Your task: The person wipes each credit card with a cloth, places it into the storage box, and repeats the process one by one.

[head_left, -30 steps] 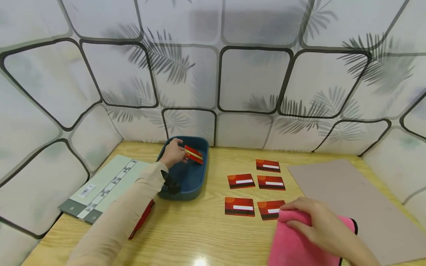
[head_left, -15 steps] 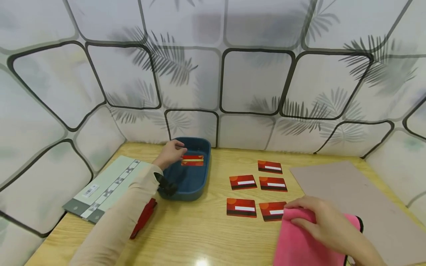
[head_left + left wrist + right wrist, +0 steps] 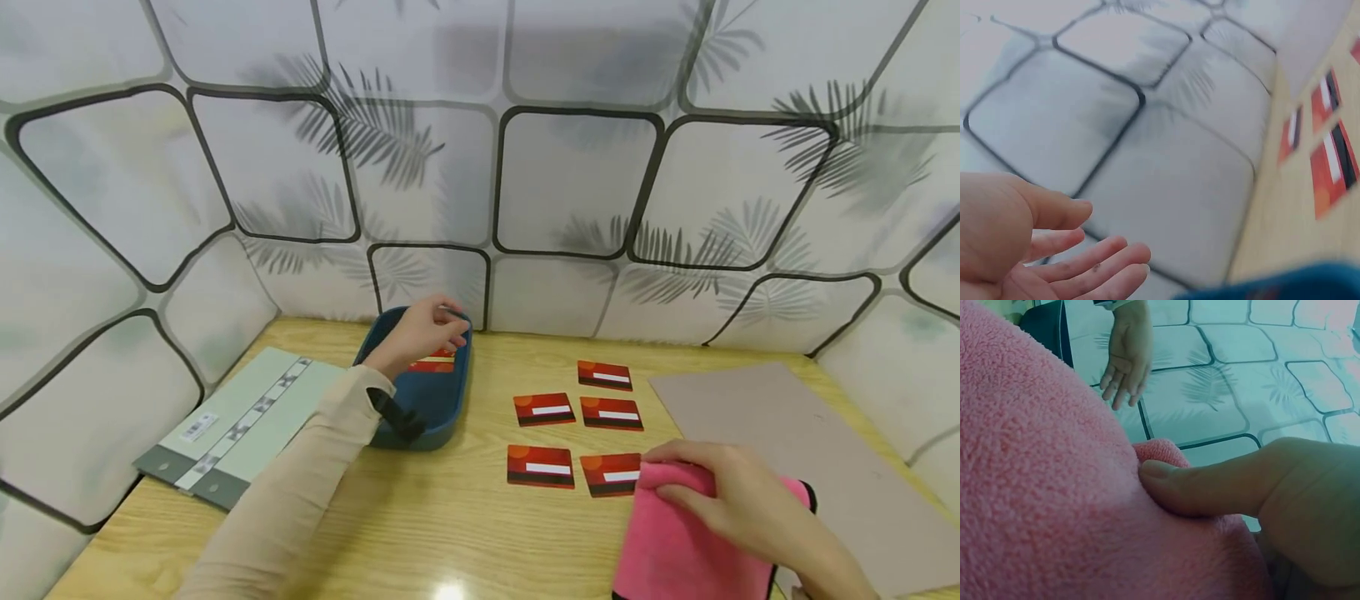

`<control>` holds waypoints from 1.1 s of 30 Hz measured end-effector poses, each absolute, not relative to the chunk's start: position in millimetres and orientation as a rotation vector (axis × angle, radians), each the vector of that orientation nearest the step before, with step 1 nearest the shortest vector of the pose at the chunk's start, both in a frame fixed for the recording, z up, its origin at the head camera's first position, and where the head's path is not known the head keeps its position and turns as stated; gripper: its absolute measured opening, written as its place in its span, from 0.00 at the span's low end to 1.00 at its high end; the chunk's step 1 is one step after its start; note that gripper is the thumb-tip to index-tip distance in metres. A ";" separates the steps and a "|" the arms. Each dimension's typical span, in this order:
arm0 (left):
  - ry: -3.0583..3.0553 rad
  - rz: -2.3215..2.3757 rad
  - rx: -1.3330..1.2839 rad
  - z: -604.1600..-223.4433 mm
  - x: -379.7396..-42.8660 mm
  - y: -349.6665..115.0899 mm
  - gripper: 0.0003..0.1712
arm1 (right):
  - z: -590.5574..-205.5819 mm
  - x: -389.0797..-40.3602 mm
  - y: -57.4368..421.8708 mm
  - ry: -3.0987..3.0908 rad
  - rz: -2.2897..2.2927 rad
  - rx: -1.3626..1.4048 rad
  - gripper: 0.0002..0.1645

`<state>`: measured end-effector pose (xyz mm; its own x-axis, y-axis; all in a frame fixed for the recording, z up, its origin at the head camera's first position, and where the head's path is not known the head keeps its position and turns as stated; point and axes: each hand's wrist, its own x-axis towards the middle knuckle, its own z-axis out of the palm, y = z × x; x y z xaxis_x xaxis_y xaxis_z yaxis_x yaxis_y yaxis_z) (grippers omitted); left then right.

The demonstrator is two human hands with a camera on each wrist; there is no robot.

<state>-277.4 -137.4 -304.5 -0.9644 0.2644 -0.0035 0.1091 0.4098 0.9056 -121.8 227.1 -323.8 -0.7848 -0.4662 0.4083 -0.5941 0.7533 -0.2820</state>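
Over the blue tray point(image 3: 426, 435), my left hand point(image 3: 418, 335) hovers with relaxed fingers and nothing in them. The left wrist view shows its palm and spread fingers bare. A red card with a yellow stripe point(image 3: 433, 365) lies inside the tray, partly hidden by that hand. At the front right, my right hand point(image 3: 742, 504) pinches the top edge of a pink cloth point(image 3: 671, 546) between thumb and fingers. In the right wrist view the fuzzy cloth fills much of the picture, the thumb pressing on it. Several red cards point(image 3: 542, 466) lie in two columns on the table between the hands.
A pale green folder-like item point(image 3: 255, 417) with a barcode label lies left of the tray, partly behind my sleeve. On the right is a flat grey-brown board point(image 3: 795, 450). Patterned fabric walls point(image 3: 570, 183) enclose the wooden table point(image 3: 450, 525) at the back and sides.
My left hand has let go of the striped red card, which now lies in the tray, and has moved up and right over it. The right hand still grips the pink cloth.
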 end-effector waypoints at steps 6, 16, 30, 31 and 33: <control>2.485 1.591 0.536 -296.1 -275.1 -102.2 0.16 | -318.7 -122.6 232.7 -2.715 0.555 0.793 0.20; 2.411 1.589 0.526 -312.1 -279.2 -55.4 0.14 | -314.8 -134.2 241.5 -2.844 0.712 0.790 0.15; 2.316 1.704 0.402 -358.9 -297.9 0.1 0.15 | -329.9 -131.3 248.9 -2.637 0.752 0.908 0.18; 2.317 1.706 0.384 -363.0 -299.5 3.4 0.15 | -330.8 -128.7 247.3 -2.619 0.752 0.915 0.19; 2.317 1.715 0.352 -370.3 -302.0 9.5 0.16 | -332.1 -122.9 244.1 -2.575 0.761 0.937 0.21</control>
<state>-302.0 9.5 -370.3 -0.9431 0.3293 -0.0463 0.0519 0.2834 0.9576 -122.9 244.1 -332.1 -0.7436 -0.5048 0.4384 -0.6620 0.6478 -0.3770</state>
